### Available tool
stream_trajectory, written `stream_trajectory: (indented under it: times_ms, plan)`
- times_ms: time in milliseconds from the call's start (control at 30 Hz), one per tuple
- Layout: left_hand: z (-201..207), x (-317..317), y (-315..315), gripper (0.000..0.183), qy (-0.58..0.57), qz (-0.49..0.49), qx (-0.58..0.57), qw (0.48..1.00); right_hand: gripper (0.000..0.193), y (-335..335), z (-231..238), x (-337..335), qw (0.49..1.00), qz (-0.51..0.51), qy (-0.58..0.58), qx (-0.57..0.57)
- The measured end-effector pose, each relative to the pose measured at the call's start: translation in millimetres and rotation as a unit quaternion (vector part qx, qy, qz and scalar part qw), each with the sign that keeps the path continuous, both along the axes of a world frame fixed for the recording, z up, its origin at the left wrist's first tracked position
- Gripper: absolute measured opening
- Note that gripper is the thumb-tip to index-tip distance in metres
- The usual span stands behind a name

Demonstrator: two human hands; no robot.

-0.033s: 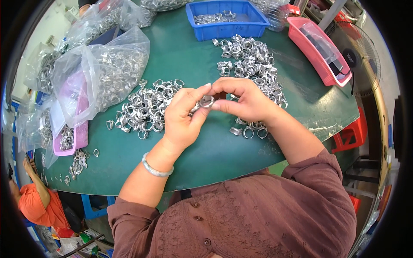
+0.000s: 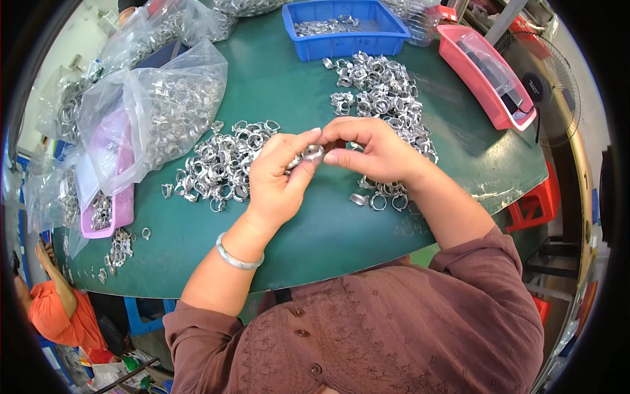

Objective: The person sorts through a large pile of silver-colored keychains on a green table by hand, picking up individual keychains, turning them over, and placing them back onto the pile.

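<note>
Above the middle of the green table [image 2: 295, 243], my left hand [image 2: 279, 171] pinches a silver-coloured metal ring [image 2: 314, 153] between thumb and fingers. A bit of another metal piece seems to show inside the left palm, too hidden to make out. My right hand [image 2: 374, 152] meets it from the other side, thumb and forefinger curled at the ring's edge; its other fingers are partly hidden. Just left of my hands is a loose pile of metal rings [image 2: 220, 164]. Behind and below my right hand spreads a second ring pile [image 2: 380, 88].
A blue tray [image 2: 348, 47] with some rings stands at the back. Clear plastic bags of rings [image 2: 184, 108] and a lilac basket [image 2: 125, 210] occupy the left. To the right are a pink basket [image 2: 482, 85] and a fan [image 2: 541, 88]. A person in orange [image 2: 62, 315] is at the far left.
The ring has tilted in my fingers, so its opening shows less. My right thumb has shifted slightly; otherwise both hands are in nearly the same place.
</note>
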State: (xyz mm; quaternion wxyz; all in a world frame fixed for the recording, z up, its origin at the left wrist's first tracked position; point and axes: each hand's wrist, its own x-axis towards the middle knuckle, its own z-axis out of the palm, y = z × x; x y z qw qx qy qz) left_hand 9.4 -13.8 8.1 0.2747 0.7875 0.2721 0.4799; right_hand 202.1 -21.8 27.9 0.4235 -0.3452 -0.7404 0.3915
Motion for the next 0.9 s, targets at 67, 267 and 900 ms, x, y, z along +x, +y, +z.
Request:
stream_trajectory:
  times_ms: [67,267,900]
  plan:
    - [-4.5,-2.0,-1.1,0.023,-0.078,-0.04,-0.213,0.973,0.015,3.1,3.1,5.4,0.999,-0.003,-0.034,-0.006]
    - [0.8,-5.6,5.8,0.023,-0.258,-0.085,-0.535,0.8,0.021,3.4,7.6,27.8,0.892,-0.087,-0.421,0.141]
    - [-1.8,-9.2,9.4,0.023,-0.314,-0.156,-0.619,0.703,0.025,1.7,4.8,35.0,0.875,-0.047,-0.467,0.115]
